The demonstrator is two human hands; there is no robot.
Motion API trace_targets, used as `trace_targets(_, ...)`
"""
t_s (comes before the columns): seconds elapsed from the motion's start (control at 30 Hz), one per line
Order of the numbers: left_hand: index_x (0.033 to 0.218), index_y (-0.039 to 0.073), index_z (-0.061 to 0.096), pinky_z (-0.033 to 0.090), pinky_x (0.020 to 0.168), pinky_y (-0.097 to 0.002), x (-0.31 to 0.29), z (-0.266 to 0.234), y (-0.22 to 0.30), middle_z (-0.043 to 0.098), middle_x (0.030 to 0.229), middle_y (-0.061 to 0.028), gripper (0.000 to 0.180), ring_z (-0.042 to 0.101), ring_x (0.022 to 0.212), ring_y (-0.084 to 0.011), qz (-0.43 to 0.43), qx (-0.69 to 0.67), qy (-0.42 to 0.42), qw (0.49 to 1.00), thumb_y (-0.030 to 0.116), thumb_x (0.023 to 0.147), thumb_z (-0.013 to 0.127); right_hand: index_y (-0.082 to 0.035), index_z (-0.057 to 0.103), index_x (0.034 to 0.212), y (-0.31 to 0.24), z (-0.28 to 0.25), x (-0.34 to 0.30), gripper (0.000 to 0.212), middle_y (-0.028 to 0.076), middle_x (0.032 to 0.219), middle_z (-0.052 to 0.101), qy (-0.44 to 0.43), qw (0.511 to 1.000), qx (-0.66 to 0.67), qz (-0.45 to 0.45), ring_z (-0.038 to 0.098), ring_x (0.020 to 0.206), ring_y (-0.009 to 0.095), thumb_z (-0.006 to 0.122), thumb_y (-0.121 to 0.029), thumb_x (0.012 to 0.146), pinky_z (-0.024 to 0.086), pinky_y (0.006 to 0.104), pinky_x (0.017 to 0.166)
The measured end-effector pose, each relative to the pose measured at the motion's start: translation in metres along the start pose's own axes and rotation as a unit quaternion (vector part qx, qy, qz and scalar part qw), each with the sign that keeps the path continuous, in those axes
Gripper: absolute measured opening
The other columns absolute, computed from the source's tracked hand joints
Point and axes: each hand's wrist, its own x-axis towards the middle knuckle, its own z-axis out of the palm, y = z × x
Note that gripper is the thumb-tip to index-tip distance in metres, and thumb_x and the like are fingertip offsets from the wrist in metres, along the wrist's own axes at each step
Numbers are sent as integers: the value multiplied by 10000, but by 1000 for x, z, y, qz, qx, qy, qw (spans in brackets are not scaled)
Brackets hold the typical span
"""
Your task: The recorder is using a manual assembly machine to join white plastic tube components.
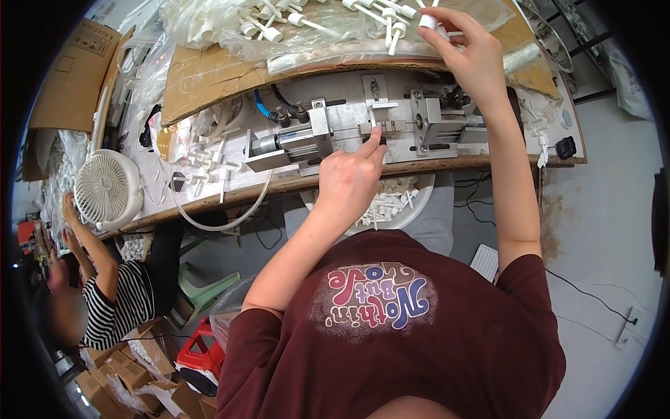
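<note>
My left hand [351,176] reaches over the metal fixture [380,126] in the bench's middle, its index finger stretched out and the others loosely bent. That fingertip touches a small white plastic stem [373,114] lying in the fixture; how the part sits is partly hidden. Up at the right, my right hand [469,49] pinches a white plastic capped piece [428,22] between thumb and fingers, above a heap of similar white pieces [391,21] on clear plastic film. Two metal cylinder clamps, one on the left [296,136] and one on the right [441,122], flank the fixture.
A cardboard sheet [202,80] carries the heap along the back. Below the bench edge, a white basin [380,209] of white parts rests at my lap. Loose parts [209,164] and a white fan [106,187] are on the left. Another person [118,293] works farther left.
</note>
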Motion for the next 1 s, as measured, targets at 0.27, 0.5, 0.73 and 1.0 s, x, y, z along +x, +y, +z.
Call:
trace_targets(0.27,1057,85,716,549,614,-301,-3,-3,-1,711,1160,-32,333,680,635,-221,-7,-48,39,998,156,745,807,-31,715,1133,-38,5,-74,292,61,999,701,45,984,167,47,657,836,119,744,-54,843,560,269,720)
trace_targets(0.5,1148,24,604,547,648,-344,2,-8,14,682,985,-103,458,692,774,-243,22,-183,185,965,88,739,801,34,633,1188,-65,32,-143,309,129,1069,695,-18,935,301,185,720,956,189,681,15,883,584,281,794)
trace_targets(0.73,1066,20,707,590,685,-259,-16,-18,10,675,997,-100,315,699,799,-159,-45,-273,123,953,-75,768,744,-20,682,1164,-57,24,-146,328,122,1129,679,-50,974,192,111,685,945,189,723,-3,839,591,309,776)
trace_targets(1.0,1072,23,710,597,715,-268,-22,-30,5,644,1016,-91,354,689,793,-148,-66,-239,129,960,-90,740,752,-25,710,1045,-35,39,-159,308,102,1219,680,-117,980,-96,-132,699,827,184,735,-80,742,554,309,672)
